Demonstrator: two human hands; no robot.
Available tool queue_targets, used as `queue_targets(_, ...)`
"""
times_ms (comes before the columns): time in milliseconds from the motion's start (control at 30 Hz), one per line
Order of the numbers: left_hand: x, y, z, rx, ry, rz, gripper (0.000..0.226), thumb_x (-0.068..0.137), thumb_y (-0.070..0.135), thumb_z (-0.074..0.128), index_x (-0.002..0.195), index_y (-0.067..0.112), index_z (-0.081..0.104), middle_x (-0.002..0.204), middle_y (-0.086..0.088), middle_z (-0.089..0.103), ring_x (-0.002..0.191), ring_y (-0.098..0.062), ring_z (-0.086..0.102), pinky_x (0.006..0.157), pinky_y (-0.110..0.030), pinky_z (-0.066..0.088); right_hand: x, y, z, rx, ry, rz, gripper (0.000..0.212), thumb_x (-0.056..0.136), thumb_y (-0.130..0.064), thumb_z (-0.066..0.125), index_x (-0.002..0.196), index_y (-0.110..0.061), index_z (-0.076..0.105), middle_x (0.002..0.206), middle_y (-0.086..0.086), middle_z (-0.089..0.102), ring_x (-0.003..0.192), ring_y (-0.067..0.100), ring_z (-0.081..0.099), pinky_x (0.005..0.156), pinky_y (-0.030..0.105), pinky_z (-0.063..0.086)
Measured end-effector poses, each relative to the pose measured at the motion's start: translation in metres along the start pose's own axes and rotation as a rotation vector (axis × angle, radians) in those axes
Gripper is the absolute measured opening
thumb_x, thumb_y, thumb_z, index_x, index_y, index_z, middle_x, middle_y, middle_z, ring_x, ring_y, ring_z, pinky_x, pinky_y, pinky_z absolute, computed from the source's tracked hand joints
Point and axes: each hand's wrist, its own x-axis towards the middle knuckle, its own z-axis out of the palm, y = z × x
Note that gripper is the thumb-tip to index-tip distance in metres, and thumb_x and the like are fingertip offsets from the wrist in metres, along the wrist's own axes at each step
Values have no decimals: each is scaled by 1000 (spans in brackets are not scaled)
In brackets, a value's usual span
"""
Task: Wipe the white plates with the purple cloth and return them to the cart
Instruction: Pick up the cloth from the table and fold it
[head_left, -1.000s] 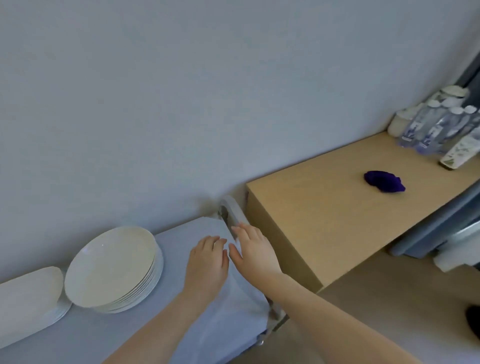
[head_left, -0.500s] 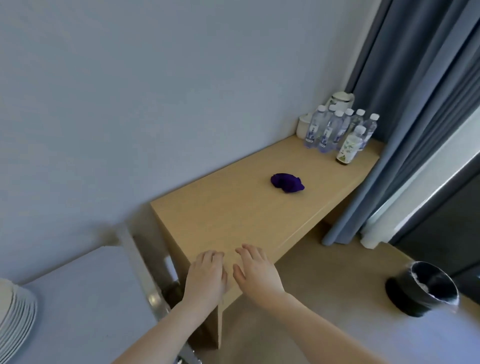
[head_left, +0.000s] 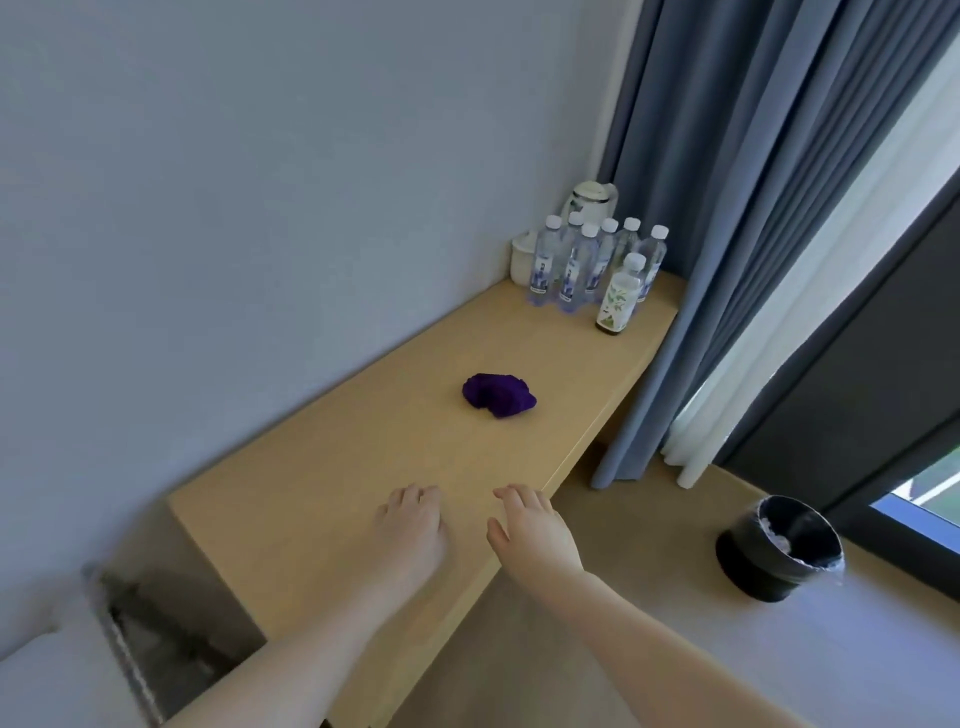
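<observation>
Purple cloth (head_left: 497, 394) is seen bunched in a lump on the bench (head_left: 322, 499), well ahead of both hands; its long side runs left to right. The left hand (head_left: 415, 525) and right hand (head_left: 535, 530) are held over the bench, empty, fingers relaxed, probably for reaching it. No plates are seen.

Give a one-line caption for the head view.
Both hands, left and right, open over the wooden table, purple cloth lying ahead.

Both hands (head_left: 413, 525) (head_left: 532, 530) outstretched, fingers relaxed
</observation>
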Motion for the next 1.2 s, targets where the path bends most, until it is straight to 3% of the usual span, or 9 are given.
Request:
queue_targets(233,75,6,-6,-9,-59,90,36,96,21,39,130,12,45,125,-4,52,115,-23,47,90,-35,41,54,25,-11,73,-5,138,47,97,-32,39,142,-18,34,145,-2,37,134,18,30,97,30,42)
queue_targets(400,121,24,-9,-5,-92,108,35,93,15,42,127,9,44,127,-6,48,119,-25,43,90,-35,40,100,49,-19,128,-20,165,49,97,-27,41,144,-16,30,148,0,33,134,21,29,93,31,45)
queue_targets(500,153,35,-9,-23,-110,103,46,92,9,44,137,8,36,140,-7,40,128,-25,37,95,-36,38,135,63,-23,132,-62,144,54,96,-24,41,146,-16,24,149,3,30,132,25,28,95,34,41)
queue_targets(600,184,41,-6,-59,-120,83,59,89,4,45,145,10,27,152,-7,26,133,-27,34,102,-38,36,175,76,-23,140,-120,96,60,93,-20,41,149,-17,17,150,5,26,134,28,24,100,37,35)
queue_targets(733,220,50,7,-52,-107,60,65,86,0,44,147,14,24,154,-5,22,139,-24,23,106,-40,33,224,92,-20,144,-156,3,61,93,-23,45,148,-20,19,152,2,23,137,26,21,101,38,35)
queue_targets(867,243,55,32,-56,-164,-41,66,90,9,46,149,21,18,157,-1,14,144,-23,13,109,-43,28,260,103,-15,130,-245,-116,60,93,-25,49,147,-22,23,154,1,20,139,25,19,100,38,37)
queue_targets(967,244,53,49,-85,-143,-124,69,91,15,48,149,28,14,155,1,19,140,-25,22,105,-41,33,274,106,-8,178,-327,-191,63,92,-26,51,147,-21,21,150,2,29,139,23,21,102,41,40)
queue_targets(1067,239,50,57,-22,-71,-152,69,89,17,49,150,25,16,147,-1,29,127,-25,36,99,-38,37,277,108,-3,141,-333,-254,67,90,-35,54,147,-22,21,147,-2,34,136,21,23,103,40,39)
queue_targets(1200,223,52,59,69,-54,-231,64,92,18,44,150,20,17,143,0,33,126,-23,34,99,-35,33,269,106,2,8,-300,-373,63,87,-50,52,142,-27,31,141,-3,38,131,23,27,105,37,34)
